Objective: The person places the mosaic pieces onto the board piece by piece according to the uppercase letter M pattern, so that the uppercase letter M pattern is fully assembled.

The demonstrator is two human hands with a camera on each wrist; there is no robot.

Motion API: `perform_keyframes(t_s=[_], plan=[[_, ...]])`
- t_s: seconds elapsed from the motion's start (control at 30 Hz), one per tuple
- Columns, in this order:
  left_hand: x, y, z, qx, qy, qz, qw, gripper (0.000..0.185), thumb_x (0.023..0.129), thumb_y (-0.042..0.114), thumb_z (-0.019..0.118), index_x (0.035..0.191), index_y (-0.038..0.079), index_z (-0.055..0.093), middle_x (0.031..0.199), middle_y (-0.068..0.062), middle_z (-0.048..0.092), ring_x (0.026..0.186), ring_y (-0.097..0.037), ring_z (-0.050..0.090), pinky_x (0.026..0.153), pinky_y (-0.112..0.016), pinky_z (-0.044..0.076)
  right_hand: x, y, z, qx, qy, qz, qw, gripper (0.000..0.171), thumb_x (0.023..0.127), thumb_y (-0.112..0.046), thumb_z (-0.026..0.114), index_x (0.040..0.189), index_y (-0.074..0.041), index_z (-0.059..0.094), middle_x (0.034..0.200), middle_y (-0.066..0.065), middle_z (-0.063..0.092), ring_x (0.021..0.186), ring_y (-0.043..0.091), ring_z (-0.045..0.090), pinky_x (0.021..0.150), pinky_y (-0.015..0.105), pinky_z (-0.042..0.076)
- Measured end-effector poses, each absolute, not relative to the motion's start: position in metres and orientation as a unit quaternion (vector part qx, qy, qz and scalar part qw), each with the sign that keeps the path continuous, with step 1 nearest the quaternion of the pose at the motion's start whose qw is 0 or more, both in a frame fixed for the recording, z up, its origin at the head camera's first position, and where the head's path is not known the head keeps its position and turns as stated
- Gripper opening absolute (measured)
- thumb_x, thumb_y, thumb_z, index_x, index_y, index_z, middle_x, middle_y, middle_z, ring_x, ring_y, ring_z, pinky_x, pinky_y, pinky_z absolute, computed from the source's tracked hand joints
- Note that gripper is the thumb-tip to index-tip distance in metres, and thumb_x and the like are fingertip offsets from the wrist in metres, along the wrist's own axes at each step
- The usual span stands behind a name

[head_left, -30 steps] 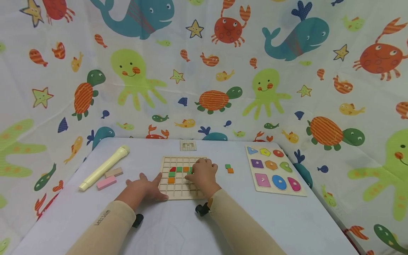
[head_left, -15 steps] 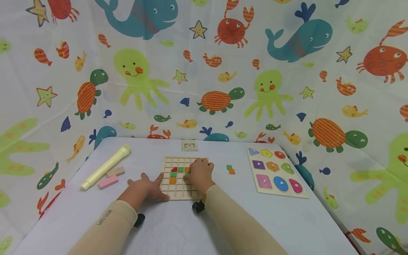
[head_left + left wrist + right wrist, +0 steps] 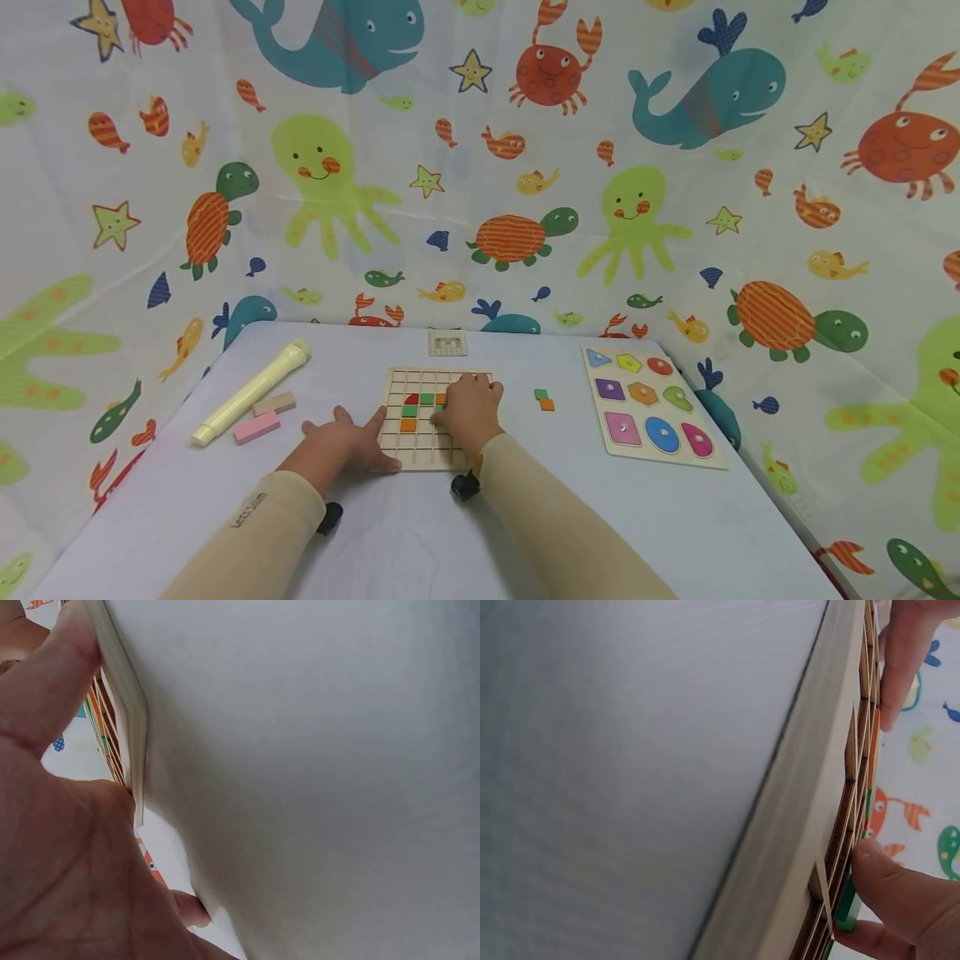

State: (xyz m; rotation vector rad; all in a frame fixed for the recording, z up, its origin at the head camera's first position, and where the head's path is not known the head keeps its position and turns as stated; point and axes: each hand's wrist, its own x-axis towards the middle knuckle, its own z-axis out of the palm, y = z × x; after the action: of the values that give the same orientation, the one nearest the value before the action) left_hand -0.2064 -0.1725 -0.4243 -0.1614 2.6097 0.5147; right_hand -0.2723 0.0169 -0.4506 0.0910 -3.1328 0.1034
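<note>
A square wooden grid board (image 3: 427, 457) lies on the white table. Its cells hold a red rounded tile (image 3: 412, 400), an orange tile (image 3: 408, 425) and several other green and orange ones. My left hand (image 3: 339, 446) is spread at the board's left corner, thumb and forefinger against its edge (image 3: 131, 712). Over the right half of the grid is my right hand (image 3: 474, 410). In the right wrist view its thumb and a finger pinch a green tile (image 3: 847, 906) right at the grid's dividers. In the head view this hand hides several cells.
A loose green tile (image 3: 541, 393) and orange tile (image 3: 547, 405) lie right of the board. Farther right is a shape puzzle (image 3: 615, 442). A cream tube (image 3: 251, 392), a pink block (image 3: 257, 427) and a wooden block (image 3: 274, 404) lie left. A small patterned square (image 3: 447, 342) sits behind.
My right hand has shifted slightly left over the grid with the green tile. The left hand has stayed at the board's corner. The head view has turned a little.
</note>
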Motion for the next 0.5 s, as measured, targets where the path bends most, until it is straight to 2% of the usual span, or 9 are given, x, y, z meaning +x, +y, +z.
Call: perform_keyframes(t_s=[0.33,0.5], plan=[[-0.2085,-0.1745,-0.43,-0.057,0.953,0.187,0.232,0.114,0.081,0.066,0.083,0.17,0.027,0.024,0.168,-0.045,-0.002,0.142,-0.084,-0.001,0.108,-0.091,0.027,-0.2727,0.0213,-0.4517,0.028,-0.999,0.035,0.002,0.048,0.081,-0.062,0.087,0.11,-0.025,0.081,0.109,0.001,0.066,0.118,0.027,0.054,0.106,0.057,0.04],[-0.2082,-0.1745,-0.4294,-0.06,0.953,0.189,0.231,0.114,0.081,0.065,0.084,0.17,0.027,0.024,0.168,-0.045,-0.002,0.142,-0.084,-0.001,0.108,-0.091,0.027,-0.2738,0.024,-0.4549,0.023,-0.997,0.077,-0.003,0.032,0.083,-0.054,0.089,0.096,-0.025,0.081,0.102,0.0,0.064,0.111,0.027,0.054,0.104,0.056,0.038]])
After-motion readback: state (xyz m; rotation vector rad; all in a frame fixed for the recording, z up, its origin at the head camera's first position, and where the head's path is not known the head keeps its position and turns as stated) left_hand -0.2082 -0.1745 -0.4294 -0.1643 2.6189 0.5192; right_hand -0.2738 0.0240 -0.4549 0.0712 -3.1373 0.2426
